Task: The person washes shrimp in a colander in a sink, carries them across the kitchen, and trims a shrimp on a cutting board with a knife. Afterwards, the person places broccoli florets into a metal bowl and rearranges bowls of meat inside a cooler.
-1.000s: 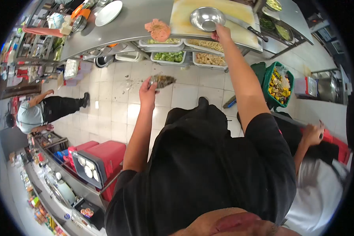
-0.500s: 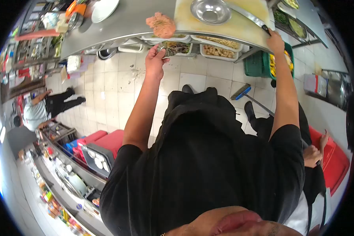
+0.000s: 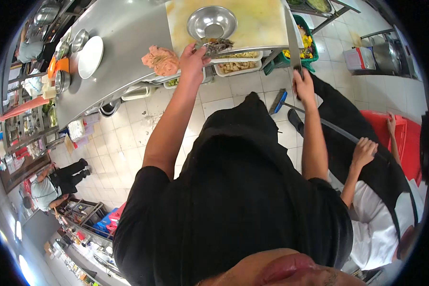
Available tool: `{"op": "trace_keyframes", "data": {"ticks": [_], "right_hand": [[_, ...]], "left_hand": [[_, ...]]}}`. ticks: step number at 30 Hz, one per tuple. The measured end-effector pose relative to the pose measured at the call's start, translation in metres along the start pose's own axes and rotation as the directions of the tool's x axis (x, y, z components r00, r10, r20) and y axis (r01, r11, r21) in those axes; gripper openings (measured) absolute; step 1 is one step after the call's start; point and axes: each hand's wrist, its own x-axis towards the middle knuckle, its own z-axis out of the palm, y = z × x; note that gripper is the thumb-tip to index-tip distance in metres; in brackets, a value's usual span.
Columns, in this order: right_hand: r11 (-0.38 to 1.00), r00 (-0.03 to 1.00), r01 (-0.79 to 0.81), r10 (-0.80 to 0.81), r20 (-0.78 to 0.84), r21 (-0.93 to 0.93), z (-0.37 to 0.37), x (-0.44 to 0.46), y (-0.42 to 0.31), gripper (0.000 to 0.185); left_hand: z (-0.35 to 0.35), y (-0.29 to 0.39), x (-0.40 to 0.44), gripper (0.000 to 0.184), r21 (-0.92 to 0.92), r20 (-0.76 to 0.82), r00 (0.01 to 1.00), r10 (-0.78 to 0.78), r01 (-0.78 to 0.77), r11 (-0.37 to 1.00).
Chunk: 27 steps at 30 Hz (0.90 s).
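Left hand: The left hand (image 3: 194, 64) pinches one end of a dark, leafy-looking clump (image 3: 219, 46) between thumb and fingers. What the clump is made of is hard to tell.
Clump: It sticks out to the right of the fingertips, by the front edge of the yellowed cutting board (image 3: 260, 26). I cannot tell if it touches the board.
Right hand: The right hand (image 3: 303, 86) is wrapped around the dark handle of a long knife (image 3: 293, 43).
Blade: It points away from the person, just beside the board's right end.
Bowl: A round metal bowl (image 3: 212, 23) sits on the board, just past the clump.
Cloth: A crumpled pink cloth (image 3: 161, 60) lies at the front edge of the steel table (image 3: 121, 45), left of the left hand.
Under the edge: White food trays (image 3: 238, 67) sit below the clump.
Room: Tiled floor (image 3: 219, 90) shows between the two arms. A blue broom head (image 3: 278, 101) rests there, near the right arm.
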Motion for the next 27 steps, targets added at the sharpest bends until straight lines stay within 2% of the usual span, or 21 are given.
{"op": "trace_keyframes", "data": {"ticks": [2, 4, 7, 12, 14, 18, 20, 22, 27], "right_hand": [[0.988, 0.996, -0.027, 0.04, -0.082, 0.155, 0.016, -0.043, -0.004, 0.016], [0.959, 0.995, -0.081, 0.092, -0.027, 0.272, 0.003, -0.079, -0.009, 0.015], [0.953, 0.993, -0.119, 0.115, 0.027, 0.279, -0.02, -0.098, -0.015, 0.016], [0.932, 0.997, -0.046, 0.067, -0.046, 0.359, -0.029, -0.088, -0.025, 0.017], [0.938, 0.995, -0.013, 0.046, -0.089, 0.347, -0.029, -0.079, -0.026, 0.017], [0.952, 0.995, -0.093, 0.103, -0.018, 0.292, -0.016, -0.087, -0.04, 0.019], [0.944, 0.986, -0.162, 0.146, 0.074, 0.287, -0.012, -0.097, -0.037, 0.02], [0.975, 0.974, -0.173, 0.149, 0.172, 0.137, -0.016, -0.11, -0.037, 0.02], [0.97, 0.932, -0.212, 0.237, 0.274, -0.118, -0.027, -0.119, -0.067, 0.043]], "left_hand": [[0.018, 0.019, 0.016, 0.045, -0.005, -0.005, 1.0, 0.023, -0.023, 1.0], [0.045, 0.019, 0.021, 0.045, -0.007, -0.033, 0.999, -0.006, 0.005, 1.0], [0.095, 0.032, 0.045, 0.047, -0.053, 0.036, 0.996, 0.085, -0.084, 0.995], [0.173, 0.065, 0.07, 0.052, -0.24, 0.106, 0.979, 0.174, -0.145, 0.96], [0.182, 0.056, 0.082, 0.054, -0.319, 0.166, 0.972, 0.165, -0.105, 0.942], [0.142, -0.015, 0.078, 0.052, -0.129, 0.0, 1.0, -0.021, 0.021, 0.991], [0.121, -0.04, 0.062, 0.053, -0.044, -0.086, 0.991, -0.107, 0.103, 0.994], [0.11, -0.05, 0.044, 0.052, -0.011, -0.135, 0.979, -0.151, 0.151, 0.989], [0.092, -0.056, 0.023, 0.047, 0.137, -0.179, 0.983, -0.033, 0.058, 0.989]]}}
